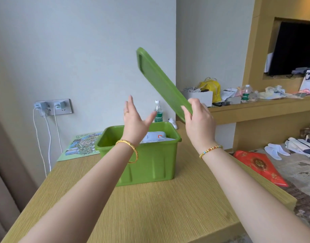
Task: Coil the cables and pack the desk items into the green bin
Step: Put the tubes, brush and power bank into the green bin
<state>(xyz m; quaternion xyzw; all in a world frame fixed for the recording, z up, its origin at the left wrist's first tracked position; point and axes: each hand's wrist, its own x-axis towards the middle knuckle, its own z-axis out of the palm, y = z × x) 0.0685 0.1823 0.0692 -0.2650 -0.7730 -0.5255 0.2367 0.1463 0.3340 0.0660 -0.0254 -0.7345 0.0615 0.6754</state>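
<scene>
- Far left of both hands, two white cables [49, 137] hang from grey chargers plugged into a wall socket [53, 107]; they appear not yet coiled, so that part of the job looks unfinished.
- Left of the left wrist, a glossy printed map [80, 146] lies flat on the desk [159, 207], whose top has a fine ribbed, straw-coloured grain.
- The left hand [135, 120] is raised above the bin, open and empty, fingers straight and thumb spread, seemingly ready to catch the lid's free edge.
- Below and between the two hands, the green bin [147, 163] stands on the desk: moulded plastic with ribbed walls and a rolled rim, open at the top, white packaging [156, 137] visible inside.
- Just beyond the gap between the hands, a clear plastic water bottle [158, 112] with a green label stands behind the bin.
- The right hand [198, 118] grips the near edge of the green lid [157, 81], a thin, flat, round-cornered panel tilted steeply up and away to the left.
- Judged from this, the lid is the step in hand. If it is going on, the next move needs both hands to level it and press it squarely on the rim.
</scene>
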